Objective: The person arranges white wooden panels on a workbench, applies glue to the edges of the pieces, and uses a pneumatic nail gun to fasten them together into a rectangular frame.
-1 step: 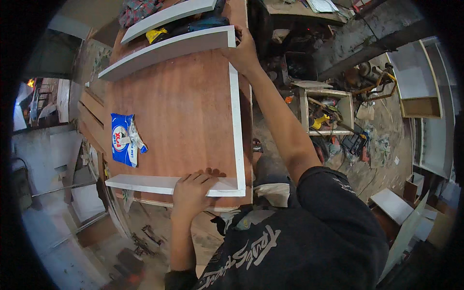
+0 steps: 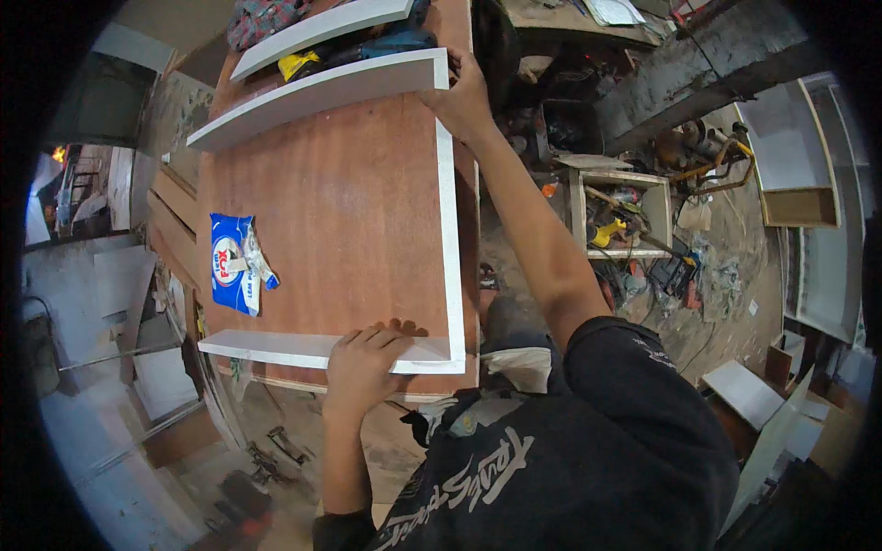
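Observation:
A three-sided frame of white boards (image 2: 450, 230) lies on a reddish-brown plywood worktop (image 2: 349, 211). It has a far board (image 2: 312, 96), a right side board and a near board (image 2: 276, 347). My left hand (image 2: 363, 367) lies over the near board close to its right corner, with the fingers curled onto its top edge. My right arm reaches out along the right side. My right hand (image 2: 464, 96) grips the far right corner where the far and side boards meet.
A blue and white plastic bag (image 2: 237, 262) lies on the worktop's left part. Another white board (image 2: 322, 28) and a yellow object (image 2: 299, 62) sit beyond the frame. On the floor to the right are an open wooden box of tools (image 2: 620, 211) and white cabinets (image 2: 790, 156).

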